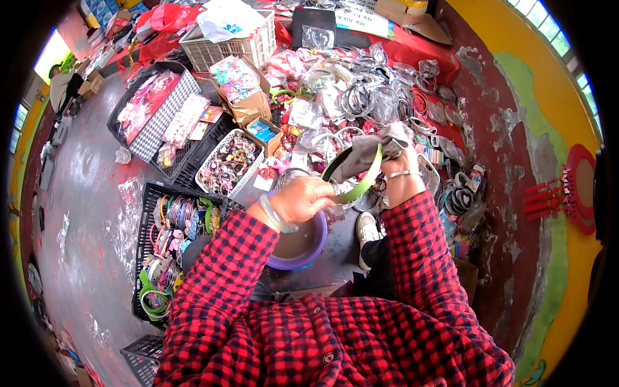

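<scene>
A wide green headband is gripped at its near end by my left hand, with the fingers closed round it. My right hand is closed on a grey cloth at the band's far side. Part of the cloth lies within the curve of the band, against its dark inner face. The right fingertips are partly hidden by the cloth. Below my left hand stands a purple basin with murky greyish-brown liquid in it.
On my left is a black crate of headbands. Beyond it are a white basket of small hair accessories and a houndstooth-patterned box. Bagged headbands heap up ahead. My shoe is right of the basin; a peeling wall borders the right side.
</scene>
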Tool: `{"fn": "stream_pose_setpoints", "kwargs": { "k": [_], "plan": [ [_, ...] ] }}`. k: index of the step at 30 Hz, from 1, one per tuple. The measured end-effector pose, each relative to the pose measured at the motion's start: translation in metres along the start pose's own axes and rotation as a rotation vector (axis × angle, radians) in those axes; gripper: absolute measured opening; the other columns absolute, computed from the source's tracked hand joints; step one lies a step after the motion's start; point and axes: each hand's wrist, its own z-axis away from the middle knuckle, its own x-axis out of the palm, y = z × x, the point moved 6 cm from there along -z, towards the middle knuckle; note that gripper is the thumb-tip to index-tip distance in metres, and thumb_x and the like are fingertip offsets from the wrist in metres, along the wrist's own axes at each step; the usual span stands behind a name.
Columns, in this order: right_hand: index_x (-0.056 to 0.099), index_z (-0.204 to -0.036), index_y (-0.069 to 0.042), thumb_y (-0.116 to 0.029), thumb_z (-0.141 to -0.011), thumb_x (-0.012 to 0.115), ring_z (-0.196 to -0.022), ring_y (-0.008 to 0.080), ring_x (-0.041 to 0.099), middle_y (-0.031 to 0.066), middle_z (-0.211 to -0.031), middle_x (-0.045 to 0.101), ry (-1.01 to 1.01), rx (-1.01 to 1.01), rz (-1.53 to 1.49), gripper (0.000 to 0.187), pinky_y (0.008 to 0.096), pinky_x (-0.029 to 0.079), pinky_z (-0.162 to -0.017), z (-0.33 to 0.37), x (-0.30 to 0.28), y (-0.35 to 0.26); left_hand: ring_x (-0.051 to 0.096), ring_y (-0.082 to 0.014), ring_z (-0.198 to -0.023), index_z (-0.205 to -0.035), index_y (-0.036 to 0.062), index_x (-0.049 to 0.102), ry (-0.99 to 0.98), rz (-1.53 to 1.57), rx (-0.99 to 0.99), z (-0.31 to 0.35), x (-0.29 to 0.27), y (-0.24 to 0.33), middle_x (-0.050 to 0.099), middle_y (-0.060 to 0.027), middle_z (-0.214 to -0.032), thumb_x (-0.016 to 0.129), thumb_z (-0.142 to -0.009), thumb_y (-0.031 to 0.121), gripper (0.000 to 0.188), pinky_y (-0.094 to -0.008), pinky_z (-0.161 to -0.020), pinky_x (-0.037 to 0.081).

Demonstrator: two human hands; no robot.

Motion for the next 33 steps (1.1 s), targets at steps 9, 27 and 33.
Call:
{"fn": "stream_pose_setpoints", "kwargs": {
  "k": [9,27,33],
  "plan": [
    [0.056,-0.101,-0.010,-0.033,-0.087,0.055,-0.085,0.0234,0.059,0.0054,-0.094,0.061,-0.024,-0.006,-0.001,0.027,0.0425,0.049,-0.076,0.025,0.027,0.003,0.060,-0.0194,-0.089,-0.109,0.0025,0.049,0.518,1.080,-0.693,0.020,-0.022,-0.065,0.061,-0.0133,-0.098,0.045,-0.091,0.016,0.023,-0.0320,-0.080,0.047],
    [0.051,-0.119,-0.007,-0.010,-0.083,0.055,-0.116,0.0338,0.044,0.0165,-0.123,0.049,-0.773,-0.680,1.324,0.037,0.0383,0.034,-0.099,0.093,0.100,0.099,0.048,-0.0253,-0.106,-0.116,0.0085,0.046,0.624,1.862,-0.536,0.008,-0.016,-0.042,0.052,-0.0095,-0.112,0.033,-0.092,0.046,0.046,-0.0418,-0.095,0.036],
    [0.048,-0.122,-0.009,0.003,-0.067,0.057,-0.126,0.0352,0.033,0.0139,-0.132,0.041,-0.965,-0.810,1.528,0.058,0.0407,0.030,-0.103,0.118,0.111,0.100,0.049,-0.0269,-0.107,-0.119,0.0057,0.045,0.720,1.779,-0.453,0.015,-0.041,-0.057,0.053,-0.0120,-0.114,0.027,-0.094,0.042,0.047,-0.0421,-0.094,0.037]
  ]
}}
